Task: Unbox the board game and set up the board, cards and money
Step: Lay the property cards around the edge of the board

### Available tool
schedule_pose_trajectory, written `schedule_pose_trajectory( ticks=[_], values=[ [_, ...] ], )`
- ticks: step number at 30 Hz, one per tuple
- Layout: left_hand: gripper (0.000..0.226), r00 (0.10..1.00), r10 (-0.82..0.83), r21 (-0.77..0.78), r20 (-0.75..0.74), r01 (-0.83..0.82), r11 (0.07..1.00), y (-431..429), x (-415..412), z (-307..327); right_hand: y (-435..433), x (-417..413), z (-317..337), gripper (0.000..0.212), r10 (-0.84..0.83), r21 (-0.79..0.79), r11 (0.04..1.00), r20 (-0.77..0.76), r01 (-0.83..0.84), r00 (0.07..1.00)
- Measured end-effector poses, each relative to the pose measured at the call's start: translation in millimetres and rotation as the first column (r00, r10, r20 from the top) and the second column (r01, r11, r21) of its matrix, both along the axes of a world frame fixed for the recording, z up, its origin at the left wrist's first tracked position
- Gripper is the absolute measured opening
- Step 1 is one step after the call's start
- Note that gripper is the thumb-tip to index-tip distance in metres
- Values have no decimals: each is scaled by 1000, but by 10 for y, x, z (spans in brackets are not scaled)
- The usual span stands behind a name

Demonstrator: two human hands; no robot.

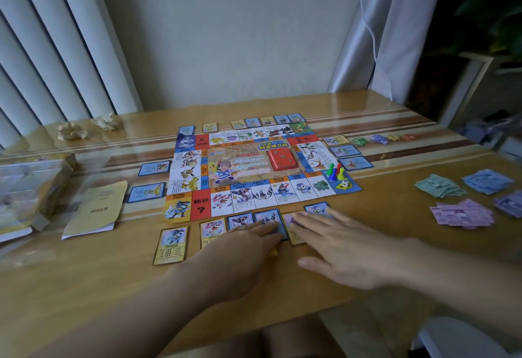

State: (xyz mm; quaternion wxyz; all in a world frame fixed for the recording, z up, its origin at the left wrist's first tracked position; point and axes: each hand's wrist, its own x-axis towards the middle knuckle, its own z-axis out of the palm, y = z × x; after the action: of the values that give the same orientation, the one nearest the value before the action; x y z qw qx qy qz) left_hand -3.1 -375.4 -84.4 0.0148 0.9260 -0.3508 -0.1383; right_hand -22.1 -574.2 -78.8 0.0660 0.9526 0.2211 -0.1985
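Tabletop (84,287) bears left hand (248,244), right hand (339,250) (flat) on cards (265,216).

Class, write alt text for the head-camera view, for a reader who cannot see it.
The left hand and right hand rest flat on cards lined along the near edge of a game board on a wooden table. A red card stack, pawns and a die sit on the board; money piles lie right, a booklet and box left.
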Motion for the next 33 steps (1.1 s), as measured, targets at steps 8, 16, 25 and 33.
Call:
schedule_pose_trajectory(
  ticks=[8, 16, 25, 33],
  values=[
    [61, 999, 30, 6, -23, -30, 1000, 8, -9, -5, 35, 70, 0, 68, -28, -29, 999, -5, 28, 1000],
    [60, 1000, 22, 8, -13, -22, 1000, 11, -11, 10, 10, 46, 29, 71, -87, -2, 996, 30, 87, 996],
    [46, 989, 150, -383, 14, -133, 914, 81, 119, 194, -30, 43, 15, 72, -120, -41, 992, -23, 119, 993],
    [50, 379, -282, -363, -882, -925, -107, 101, 156, 344, 1, 37, 207, 66, -99, 166, 983, 158, 73, 982]
  ],
)
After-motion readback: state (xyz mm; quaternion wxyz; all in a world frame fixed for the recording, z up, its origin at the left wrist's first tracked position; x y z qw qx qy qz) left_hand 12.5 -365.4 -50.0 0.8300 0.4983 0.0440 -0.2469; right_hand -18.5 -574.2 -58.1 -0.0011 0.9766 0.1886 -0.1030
